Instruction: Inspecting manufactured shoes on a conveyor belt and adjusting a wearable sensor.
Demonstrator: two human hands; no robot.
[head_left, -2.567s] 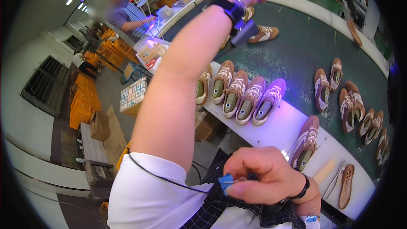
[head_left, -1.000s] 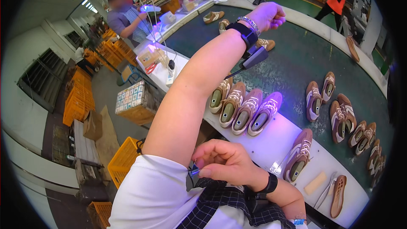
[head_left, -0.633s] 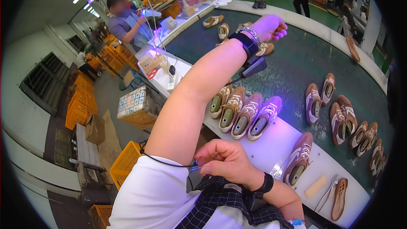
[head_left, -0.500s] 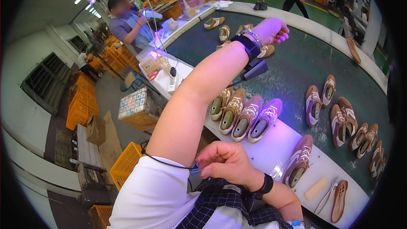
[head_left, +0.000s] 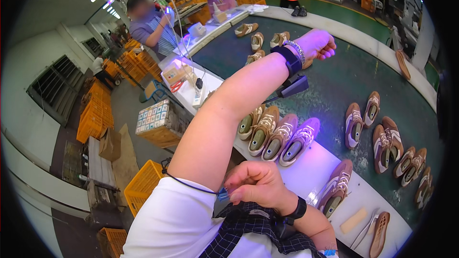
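Observation:
My left arm stretches out over the dark green conveyor belt [head_left: 330, 95], and my left hand [head_left: 318, 45] is curled into a loose fist with nothing visible in it. A black strap holding a dark device [head_left: 292, 87] circles that wrist. My right hand [head_left: 258, 186] is bent back toward my left upper arm, thumb and fingers pinched at a small blue piece [head_left: 223, 194] on a black cord [head_left: 189, 182] around the white sleeve [head_left: 172, 215]. Several brown-and-white laced sneakers [head_left: 300, 141] with green shoe lasts inside stand by the white table edge, one under purple light.
More sneakers [head_left: 354, 124] stand on the belt. Right of my right hand, a single shoe [head_left: 336, 188], a beige block [head_left: 354, 220], metal tongs [head_left: 366, 229] and a brown sole [head_left: 380, 234] lie on the white ledge. Orange crates [head_left: 143, 186] stand left. A co-worker [head_left: 153, 28] sits farther up.
The view has shifted slightly, so the belt and shoes sit lower. Both my hands keep nearly the same pose. A person in an orange shirt has moved left in the background.

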